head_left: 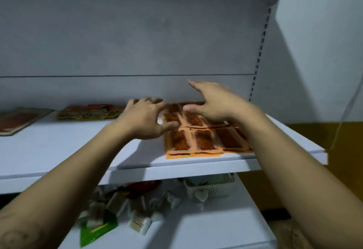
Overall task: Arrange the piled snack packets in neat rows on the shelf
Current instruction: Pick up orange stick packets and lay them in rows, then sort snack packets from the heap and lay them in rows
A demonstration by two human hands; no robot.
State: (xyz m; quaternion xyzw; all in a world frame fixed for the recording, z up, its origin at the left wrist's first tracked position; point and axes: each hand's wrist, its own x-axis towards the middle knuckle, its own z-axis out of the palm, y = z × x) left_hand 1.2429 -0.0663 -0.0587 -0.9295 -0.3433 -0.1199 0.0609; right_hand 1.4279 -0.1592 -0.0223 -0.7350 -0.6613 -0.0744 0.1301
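Note:
Orange snack packets (204,139) with dark red-brown contents lie flat in rows on the right part of the white shelf (59,150). My left hand (145,120) hovers at their left edge with fingers spread and bent, its thumb near a packet's corner; whether it touches is blurred. My right hand (214,103) is raised over the back row, fingers spread and straight, holding nothing. Both forearms reach in from the bottom corners.
A yellow-red packet (90,112) and a dark flat packet (17,120) lie at the shelf's back left. The lower shelf holds a heap of small tubes and boxes (135,207), a green packet (96,229) and a white perforated basket (212,187). A wall stands at right.

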